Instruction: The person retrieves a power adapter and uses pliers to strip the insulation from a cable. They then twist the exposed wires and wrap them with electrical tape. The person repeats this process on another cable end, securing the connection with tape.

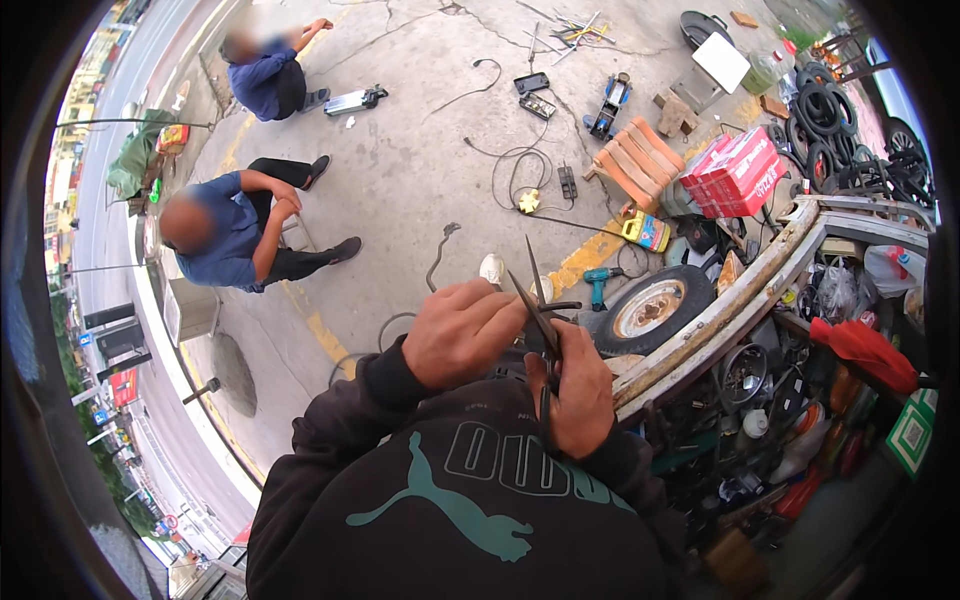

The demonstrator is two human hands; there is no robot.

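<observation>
In my right hand [578, 385] are large dark scissors [540, 318], their long blades apart and pointing up, my fingers closed round the handles. My left hand [462, 335] is closed, its fingertips beside the blades at a black cable-like piece [565, 306], which sticks out to the right behind the scissors. The far end of what the left fingers grip is hidden. Both hands are held in front of my dark sweatshirt, above the pavement [390, 200].
Two people [240, 230] [290, 85] are at the left. Around lie cables, tools, a teal drill [598, 278], a spare wheel [683, 300], red cartons [730, 170] and tyres [820, 105]. A worn metal cart [720, 300] full of parts stands along my right.
</observation>
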